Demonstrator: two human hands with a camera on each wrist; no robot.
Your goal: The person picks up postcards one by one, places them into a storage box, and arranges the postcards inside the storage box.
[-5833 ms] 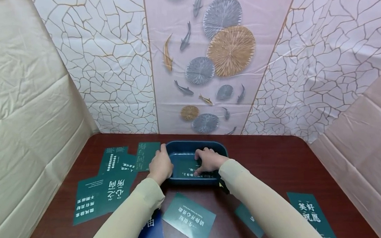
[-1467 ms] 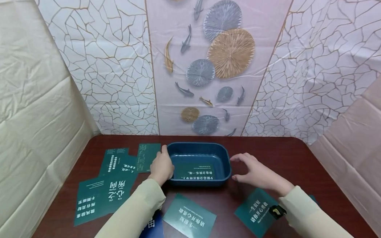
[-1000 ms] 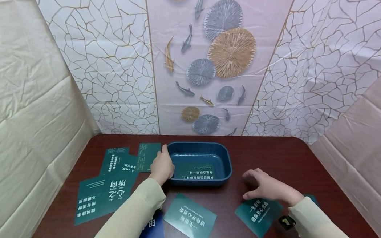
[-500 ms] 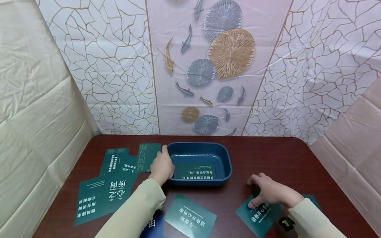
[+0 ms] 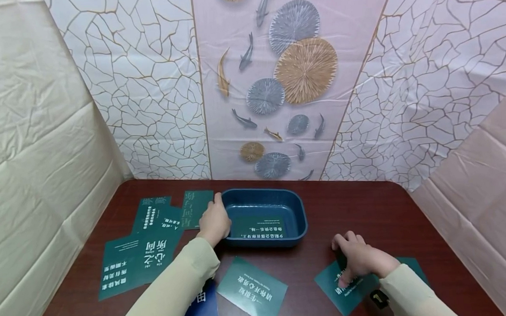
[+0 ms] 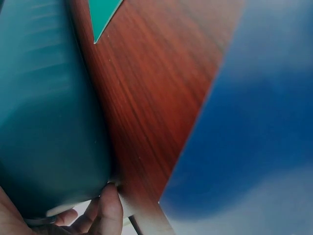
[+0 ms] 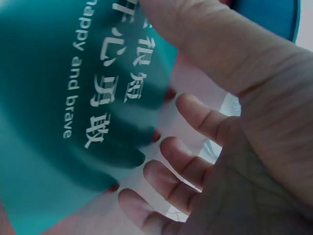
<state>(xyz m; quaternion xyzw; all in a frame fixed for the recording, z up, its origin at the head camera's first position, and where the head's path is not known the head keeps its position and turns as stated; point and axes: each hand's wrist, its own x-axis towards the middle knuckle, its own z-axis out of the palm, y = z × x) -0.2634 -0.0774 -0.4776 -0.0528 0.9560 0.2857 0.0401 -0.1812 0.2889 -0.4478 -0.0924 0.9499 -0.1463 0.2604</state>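
My left hand [image 5: 215, 222] holds the left end of a dark blue rectangular tray [image 5: 300, 232]; in the left wrist view its fingertips curl at the tray's end [image 6: 54, 122]. Inside the tray lies a green card with white writing [image 5: 259, 227]. Over to the right, my right hand [image 5: 359, 255] is low over another green card [image 5: 348, 299] lying tilted on the table. The right wrist view shows the thumb over that card's printed face [image 7: 105, 98], with the other fingers [image 7: 193, 110] spread along its far edge.
Several overlapping green cards [image 5: 130, 257] lie at the left, with one more [image 5: 197, 207] beside the tray. Nearer me are a green card [image 5: 252, 288] and a blue card [image 5: 203, 308], partly under my left forearm. Another green card [image 5: 414, 266] is partly behind my right sleeve.
My right hand has left the tray's inside, moved right and come down over the green card on the table, its fingers drawing in at that card. The left hand stays on the tray.
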